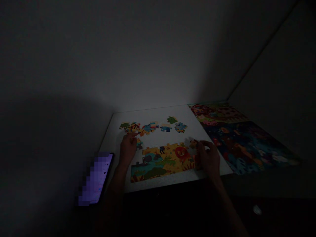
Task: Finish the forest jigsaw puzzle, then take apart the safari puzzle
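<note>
A partly joined jigsaw puzzle (164, 161) with a lion, a crocodile and a hippo-like animal lies near the front of the white board (160, 115). My right hand (209, 159) is at its right end, thumb and fingers closed on a puzzle piece (193, 143) that is partly hidden. Behind the left end of the puzzle, my left hand (127, 146) reaches to the loose puzzle pieces (147, 129). Its index finger stretches out over them, apart from the thumb. One loose piece (139, 144) lies just right of that hand.
Farther back are a green piece (172, 119), a blue piece (166, 127) and joined blue pieces (181, 127). Dark picture sheets (237, 141) cover the right side. A lit phone (98, 181) is at the left. A wall (158, 59) stands behind; the room is dim.
</note>
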`<state>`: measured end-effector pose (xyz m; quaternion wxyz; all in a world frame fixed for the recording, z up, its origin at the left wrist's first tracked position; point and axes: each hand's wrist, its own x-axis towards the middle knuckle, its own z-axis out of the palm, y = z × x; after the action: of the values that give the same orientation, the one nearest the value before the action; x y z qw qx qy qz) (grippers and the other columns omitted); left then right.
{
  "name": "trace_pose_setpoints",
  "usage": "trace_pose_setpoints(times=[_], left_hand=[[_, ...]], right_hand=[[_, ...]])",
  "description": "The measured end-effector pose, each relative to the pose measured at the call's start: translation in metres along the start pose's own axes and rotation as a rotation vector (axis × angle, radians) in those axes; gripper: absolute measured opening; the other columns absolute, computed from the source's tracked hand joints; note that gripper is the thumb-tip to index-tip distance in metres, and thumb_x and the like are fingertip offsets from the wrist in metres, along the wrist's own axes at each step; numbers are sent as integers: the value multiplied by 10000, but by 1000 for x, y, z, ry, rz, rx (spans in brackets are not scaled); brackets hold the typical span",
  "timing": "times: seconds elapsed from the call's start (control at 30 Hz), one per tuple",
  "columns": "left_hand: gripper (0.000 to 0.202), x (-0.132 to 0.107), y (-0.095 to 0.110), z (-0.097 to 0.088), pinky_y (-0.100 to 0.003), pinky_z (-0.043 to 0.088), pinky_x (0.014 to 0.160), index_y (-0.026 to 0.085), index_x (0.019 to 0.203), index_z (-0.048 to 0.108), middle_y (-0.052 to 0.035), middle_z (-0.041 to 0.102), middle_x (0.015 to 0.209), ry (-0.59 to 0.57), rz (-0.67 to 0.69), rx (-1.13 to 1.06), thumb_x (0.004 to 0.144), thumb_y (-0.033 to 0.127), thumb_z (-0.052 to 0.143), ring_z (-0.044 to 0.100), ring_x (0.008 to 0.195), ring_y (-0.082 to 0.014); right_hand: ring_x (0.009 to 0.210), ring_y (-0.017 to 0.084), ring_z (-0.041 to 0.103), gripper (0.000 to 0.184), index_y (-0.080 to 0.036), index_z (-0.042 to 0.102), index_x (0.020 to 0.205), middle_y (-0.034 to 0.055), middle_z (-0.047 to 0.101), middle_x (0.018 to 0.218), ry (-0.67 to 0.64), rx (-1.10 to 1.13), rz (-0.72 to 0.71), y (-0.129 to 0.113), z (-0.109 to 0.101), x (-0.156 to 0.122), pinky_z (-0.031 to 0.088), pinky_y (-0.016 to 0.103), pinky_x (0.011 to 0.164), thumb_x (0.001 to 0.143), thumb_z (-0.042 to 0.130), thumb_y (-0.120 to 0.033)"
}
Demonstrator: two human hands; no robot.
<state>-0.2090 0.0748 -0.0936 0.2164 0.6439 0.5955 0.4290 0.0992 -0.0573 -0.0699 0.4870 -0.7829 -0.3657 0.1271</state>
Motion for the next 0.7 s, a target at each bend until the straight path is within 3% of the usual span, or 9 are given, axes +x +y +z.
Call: trace_pose_setpoints(times=[0.2, 0.37, 0.43, 0.53, 0.7], left_hand=[[298, 26, -2, 17, -397, 499, 985, 188, 979, 706, -93, 695, 1045, 2, 77, 88, 812, 157, 461, 635, 1058, -254], [281, 22, -10, 22, -493, 437, 1053, 177, 990, 707, -124, 687, 1120, 35, 156, 202, 864, 248, 466, 603, 1127, -292], [286, 14, -10, 21, -530, 407, 1076, 179, 1008, 709, -135, 673, 1188, 62, 165, 233, 869, 265, 474, 580, 1176, -309], [280, -7, -8, 12, -508, 444, 1048, 203, 1019, 705, -115, 679, 1194, 42, 202, 220, 892, 274, 466, 596, 1153, -288], [302, -73, -7, -15, -461, 497, 987, 217, 1119, 684, -85, 701, 1161, -29, 302, 264, 960, 282, 436, 630, 1100, -250]], right_hand=[[602, 203, 625, 487, -167, 697, 930, 68, 703, 702, -62, -12, 34, -8, -2, -3, 421, 278, 536, 831, 506, -603], [702, 238, 645, 573, -150, 729, 994, 105, 736, 781, -95, -86, -21, -7, -2, -4, 438, 301, 599, 854, 463, -637], [743, 252, 654, 598, -149, 737, 1028, 121, 748, 840, -109, -114, -35, -7, -2, -4, 447, 312, 627, 853, 454, -646], [775, 265, 658, 615, -148, 743, 1048, 131, 751, 871, -126, -118, -29, -7, -3, -4, 455, 320, 644, 842, 464, -655], [760, 257, 644, 622, -138, 739, 1040, 109, 738, 833, -185, -106, -9, -5, -9, -4, 464, 319, 647, 812, 503, -666]])
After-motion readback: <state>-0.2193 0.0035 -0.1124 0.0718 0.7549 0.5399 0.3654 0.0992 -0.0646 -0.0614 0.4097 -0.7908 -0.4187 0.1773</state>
